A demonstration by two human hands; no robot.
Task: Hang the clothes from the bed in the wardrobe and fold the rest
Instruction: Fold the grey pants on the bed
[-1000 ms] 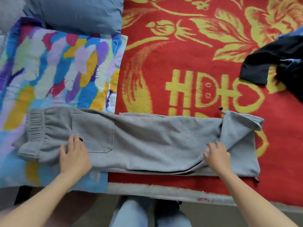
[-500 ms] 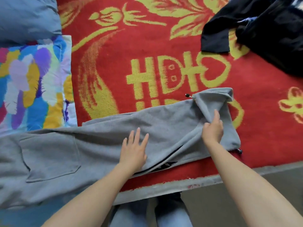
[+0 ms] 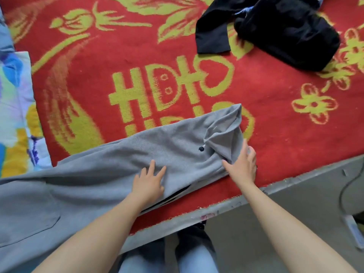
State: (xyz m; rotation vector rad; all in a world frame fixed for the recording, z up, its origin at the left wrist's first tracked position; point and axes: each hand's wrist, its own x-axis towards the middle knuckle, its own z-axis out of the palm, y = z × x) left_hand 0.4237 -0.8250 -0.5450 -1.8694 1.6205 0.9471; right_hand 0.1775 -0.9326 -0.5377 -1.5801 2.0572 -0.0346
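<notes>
Grey sweatpants (image 3: 110, 166) lie lengthwise along the near edge of the bed, waist end off to the left, leg ends to the right. My left hand (image 3: 149, 183) presses flat on the leg with spread fingers. At the leg end my right hand (image 3: 243, 164) grips the cuff, the fabric caught between thumb and fingers. That cuff end (image 3: 224, 131) is raised and turned back over the leg. A black drawstring toggle (image 3: 201, 148) lies on the grey cloth. A black garment (image 3: 285, 32) sits crumpled at the back right of the bed.
A red blanket with a yellow pattern (image 3: 137, 62) covers the bed. A multicoloured pillow (image 3: 15, 119) lies at the left. The grey bed edge (image 3: 295, 180) runs diagonally, with floor, a cable (image 3: 346, 186) and a white power strip (image 3: 354, 231) beyond. My jeans-clad legs (image 3: 167, 259) stand below.
My left hand slid right along the sweatpants from the pocket to the lower leg. My right hand took the cuff end and lifted it back leftward. The view shifted right.
</notes>
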